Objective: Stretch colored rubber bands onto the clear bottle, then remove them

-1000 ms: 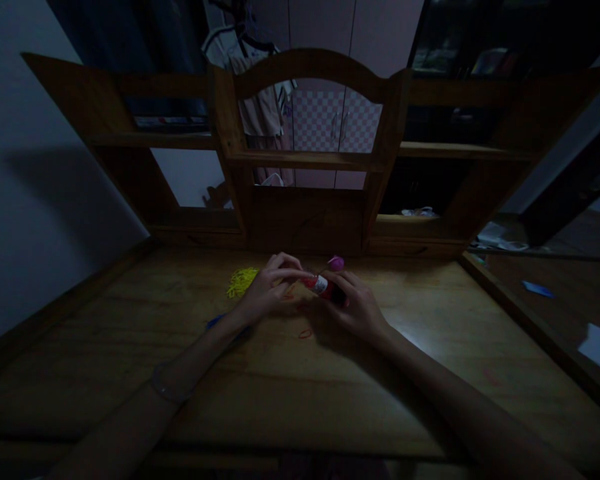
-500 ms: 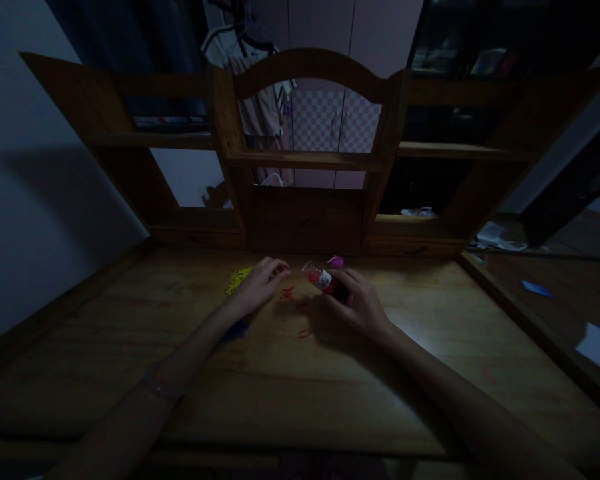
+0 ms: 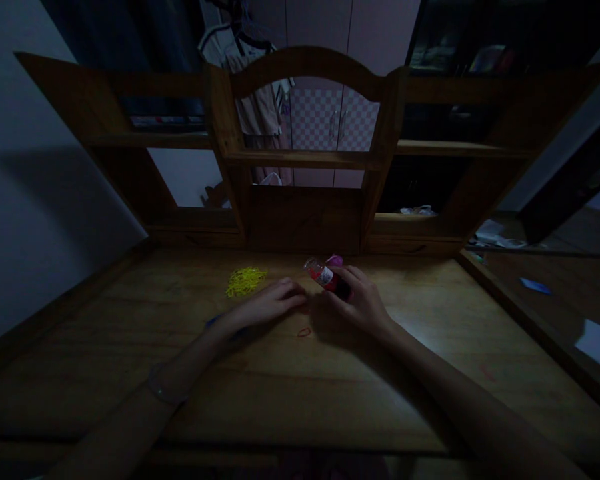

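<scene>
R hand (image 3: 357, 297) wrapped around small clear bottle (image 3: 321, 273), red stuff inside; fingers closed on it. Bottle is over the desk (image 3: 360, 407), tilted, mouth end up & to the left; can't tell if base touches wood. Label: white w/ dark marks, too small/blurry to read. No other legible txt in view; blue card (image 3: 535, 286), far right of bottle, too dim to make out any print.

L hand (image 3: 279, 301) palm down just left of bottle, not touching it, fingers bent, tips low near desktop. Can't tell if it's pinching anything, tips hidden.

Rel. to bottle: red band (image 3: 304, 332) on near side; yellow band pile (image 3: 247, 281) to left, past L hand; blue pile (image 3: 213, 321) left + nearer, mostly under L forearm; purple ball (image 3: 335, 261) right behind, partly hidden.
</scene>
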A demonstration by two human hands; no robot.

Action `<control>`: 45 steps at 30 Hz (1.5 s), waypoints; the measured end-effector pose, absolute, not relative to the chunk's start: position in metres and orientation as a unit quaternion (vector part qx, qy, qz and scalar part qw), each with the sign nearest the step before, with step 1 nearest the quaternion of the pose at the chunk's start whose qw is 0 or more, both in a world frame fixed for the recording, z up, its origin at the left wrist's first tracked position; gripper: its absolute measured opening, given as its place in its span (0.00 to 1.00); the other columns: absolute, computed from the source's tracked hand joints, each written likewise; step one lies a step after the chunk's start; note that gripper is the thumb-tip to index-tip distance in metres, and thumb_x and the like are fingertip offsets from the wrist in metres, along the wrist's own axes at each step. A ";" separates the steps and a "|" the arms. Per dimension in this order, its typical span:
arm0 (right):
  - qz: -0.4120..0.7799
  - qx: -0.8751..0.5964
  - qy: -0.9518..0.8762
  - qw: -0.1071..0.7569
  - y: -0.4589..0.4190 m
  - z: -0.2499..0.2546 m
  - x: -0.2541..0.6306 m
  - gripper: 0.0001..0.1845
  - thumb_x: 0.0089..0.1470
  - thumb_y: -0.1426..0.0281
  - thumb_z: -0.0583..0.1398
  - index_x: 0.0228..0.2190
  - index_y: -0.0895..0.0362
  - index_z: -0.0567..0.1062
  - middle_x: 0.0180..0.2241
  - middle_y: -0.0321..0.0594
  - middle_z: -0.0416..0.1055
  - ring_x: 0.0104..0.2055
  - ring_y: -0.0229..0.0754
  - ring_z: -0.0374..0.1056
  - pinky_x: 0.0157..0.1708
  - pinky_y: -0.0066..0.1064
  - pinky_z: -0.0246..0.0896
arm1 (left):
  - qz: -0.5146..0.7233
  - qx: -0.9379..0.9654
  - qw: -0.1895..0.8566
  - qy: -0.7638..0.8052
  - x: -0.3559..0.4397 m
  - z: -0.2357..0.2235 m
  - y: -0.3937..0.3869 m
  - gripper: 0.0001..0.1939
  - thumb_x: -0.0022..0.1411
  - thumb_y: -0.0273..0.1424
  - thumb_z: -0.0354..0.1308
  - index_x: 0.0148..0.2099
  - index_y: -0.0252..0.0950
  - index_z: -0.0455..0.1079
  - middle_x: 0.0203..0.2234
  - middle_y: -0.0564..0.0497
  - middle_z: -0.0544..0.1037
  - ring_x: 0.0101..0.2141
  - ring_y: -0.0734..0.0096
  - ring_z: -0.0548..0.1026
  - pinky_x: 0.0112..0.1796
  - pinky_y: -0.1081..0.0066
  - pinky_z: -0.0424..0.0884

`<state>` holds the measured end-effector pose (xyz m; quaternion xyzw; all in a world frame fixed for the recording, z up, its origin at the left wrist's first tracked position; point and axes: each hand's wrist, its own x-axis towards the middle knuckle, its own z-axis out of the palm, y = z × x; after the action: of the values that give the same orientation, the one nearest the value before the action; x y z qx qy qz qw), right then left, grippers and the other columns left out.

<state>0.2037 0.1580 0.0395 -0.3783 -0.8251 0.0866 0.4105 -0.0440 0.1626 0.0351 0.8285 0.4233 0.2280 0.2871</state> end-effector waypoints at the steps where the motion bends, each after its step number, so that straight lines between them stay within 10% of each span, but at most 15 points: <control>1: 0.088 -0.378 -0.824 0.412 0.158 0.040 0.204 0.24 0.53 0.70 0.61 0.52 0.53 0.69 0.48 0.45 0.70 0.49 0.50 0.66 0.47 0.41 0.64 | 0.223 0.827 0.306 0.415 -0.042 0.036 0.160 0.16 0.64 0.41 0.54 0.47 0.38 0.73 0.41 0.48 0.75 0.43 0.65 0.72 0.46 0.66 0.67; 13: 0.083 -0.382 -0.823 0.412 0.157 0.040 0.204 0.23 0.53 0.70 0.61 0.52 0.52 0.69 0.49 0.45 0.70 0.50 0.50 0.67 0.47 0.41 0.65 | 0.199 0.835 0.337 0.388 -0.037 0.048 0.149 0.15 0.69 0.38 0.48 0.50 0.40 0.72 0.44 0.49 0.75 0.45 0.66 0.72 0.50 0.66 0.66; 22: 0.086 -0.387 -0.818 0.417 0.158 0.038 0.205 0.23 0.53 0.70 0.62 0.52 0.52 0.69 0.50 0.46 0.69 0.49 0.50 0.67 0.47 0.40 0.65 | 0.136 0.856 0.338 0.367 -0.035 0.043 0.142 0.25 0.52 0.42 0.66 0.52 0.40 0.70 0.45 0.48 0.71 0.43 0.63 0.72 0.45 0.66 0.69; 45: 0.092 -0.391 -0.816 0.417 0.157 0.040 0.204 0.24 0.53 0.70 0.62 0.52 0.52 0.69 0.49 0.45 0.69 0.50 0.50 0.67 0.48 0.41 0.65 | 0.171 0.861 0.311 0.364 -0.026 0.023 0.151 0.07 0.56 0.29 0.57 0.38 0.38 0.74 0.34 0.51 0.76 0.32 0.69 0.73 0.34 0.72 0.67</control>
<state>0.2045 0.1568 0.0400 -0.3906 -0.8156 0.0924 0.4168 -0.0261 0.1511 0.0225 0.8614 0.3637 0.1711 0.3106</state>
